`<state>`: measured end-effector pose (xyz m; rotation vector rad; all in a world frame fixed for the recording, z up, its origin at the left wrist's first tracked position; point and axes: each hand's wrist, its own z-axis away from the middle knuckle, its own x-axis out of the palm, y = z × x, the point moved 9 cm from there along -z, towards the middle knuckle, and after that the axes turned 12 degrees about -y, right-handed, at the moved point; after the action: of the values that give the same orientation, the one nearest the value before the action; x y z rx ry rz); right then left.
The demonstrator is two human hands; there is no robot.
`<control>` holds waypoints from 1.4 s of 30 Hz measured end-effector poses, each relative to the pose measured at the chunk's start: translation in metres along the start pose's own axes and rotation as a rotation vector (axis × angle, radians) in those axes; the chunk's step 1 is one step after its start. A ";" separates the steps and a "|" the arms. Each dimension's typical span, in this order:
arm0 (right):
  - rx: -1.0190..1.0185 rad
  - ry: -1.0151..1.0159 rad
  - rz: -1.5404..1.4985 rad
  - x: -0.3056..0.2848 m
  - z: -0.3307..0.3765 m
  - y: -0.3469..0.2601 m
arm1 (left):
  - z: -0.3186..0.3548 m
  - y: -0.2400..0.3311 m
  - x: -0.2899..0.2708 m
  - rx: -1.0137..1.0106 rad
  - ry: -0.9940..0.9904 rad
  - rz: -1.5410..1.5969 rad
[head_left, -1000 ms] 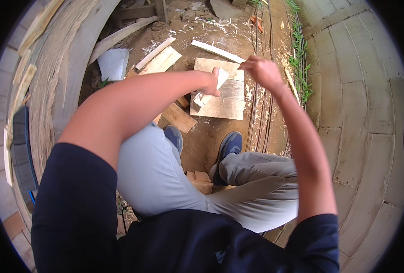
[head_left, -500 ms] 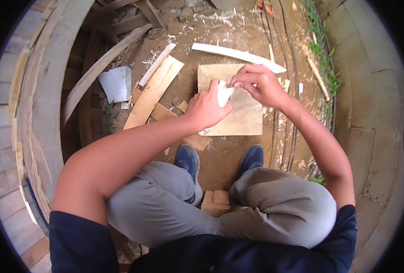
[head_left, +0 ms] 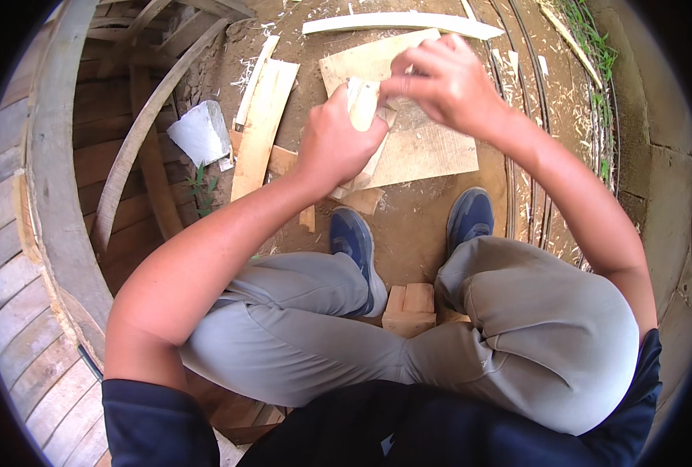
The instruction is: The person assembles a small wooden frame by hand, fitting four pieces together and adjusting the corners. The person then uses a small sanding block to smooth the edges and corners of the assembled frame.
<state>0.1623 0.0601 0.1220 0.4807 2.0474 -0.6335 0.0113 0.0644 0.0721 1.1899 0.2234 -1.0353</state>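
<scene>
My left hand (head_left: pixel 334 140) is closed around a small pale piece of wood (head_left: pixel 362 106), whose upper end stands out between thumb and fingers. Two small dark spots show near that end. My right hand (head_left: pixel 449 84) is beside it, its fingers bent and pinched close to the wood's right edge. Motion blurs those fingertips, and what they grip is too small to make out. Below both hands a flat square wooden board (head_left: pixel 432 156) lies on the ground, with a narrow strip of wood along its left side, partly hidden by my left hand.
A long pale slat (head_left: pixel 400 23) lies beyond the board. To the left are a plank (head_left: pixel 264 117), a grey-white stone block (head_left: pixel 200 132) and a curved timber (head_left: pixel 140 140). Dark cables (head_left: pixel 526 117) run along the right. Between my shoes sits a wooden block (head_left: pixel 408 309).
My view has shifted and turned, so the board appears higher and tilted. The piece in my left hand now points more upright. My right hand is still beside it, its fingers blurred.
</scene>
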 end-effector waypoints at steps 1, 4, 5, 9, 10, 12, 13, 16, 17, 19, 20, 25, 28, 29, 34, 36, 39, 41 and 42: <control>0.045 0.014 -0.012 -0.004 0.000 0.008 | 0.001 0.003 -0.001 0.002 0.000 -0.001; 0.140 0.089 -0.097 -0.007 0.003 0.018 | 0.003 0.007 0.000 0.001 0.003 -0.003; 0.162 0.120 -0.134 -0.007 0.003 0.019 | 0.003 0.008 0.000 -0.001 0.006 -0.004; 0.108 0.079 -0.129 0.003 0.004 -0.006 | 0.004 0.009 0.000 -0.001 -0.013 0.015; 0.091 0.070 -0.106 0.003 0.004 -0.009 | 0.003 0.007 0.000 0.003 -0.010 0.018; 0.057 0.050 -0.060 0.003 0.005 -0.015 | 0.002 0.006 0.000 0.021 0.006 0.012; 0.089 0.080 -0.069 -0.004 0.005 -0.010 | 0.002 0.008 0.001 0.034 0.017 0.003; 0.240 0.148 -0.113 0.000 0.014 -0.001 | 0.002 0.006 0.002 0.026 -0.004 0.016; 0.241 0.144 -0.116 0.003 0.017 -0.011 | 0.002 0.005 0.002 0.015 -0.018 0.026; 0.198 0.155 -0.099 0.003 0.015 -0.022 | 0.001 0.005 0.002 0.047 0.004 0.021; 0.177 0.159 -0.090 0.003 0.015 -0.025 | 0.000 0.004 0.002 0.063 0.014 0.021; 0.207 0.179 -0.127 -0.004 0.012 -0.021 | 0.002 0.006 0.001 0.039 0.019 -0.007; 0.146 0.148 -0.083 0.000 0.012 -0.036 | 0.001 0.007 0.001 0.055 0.013 -0.009; 0.138 0.119 -0.086 0.000 0.010 -0.030 | 0.002 0.008 0.001 0.051 0.009 -0.014; 0.189 0.207 -0.090 -0.003 0.014 -0.020 | 0.003 0.009 0.000 0.035 0.019 -0.012; 0.151 0.203 -0.069 -0.008 0.011 -0.021 | 0.003 0.010 0.000 0.030 0.018 -0.013; 0.146 0.135 -0.051 -0.006 0.009 -0.017 | 0.003 0.009 0.000 0.019 0.010 -0.023; 0.149 0.152 -0.075 -0.004 0.010 -0.020 | 0.003 0.010 0.001 0.038 0.010 -0.018; 0.145 0.173 -0.089 0.000 0.013 -0.028 | 0.002 0.010 0.001 0.045 0.019 -0.021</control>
<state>0.1555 0.0304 0.1231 0.5470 2.2056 -0.8233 0.0182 0.0619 0.0789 1.2411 0.2290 -1.0523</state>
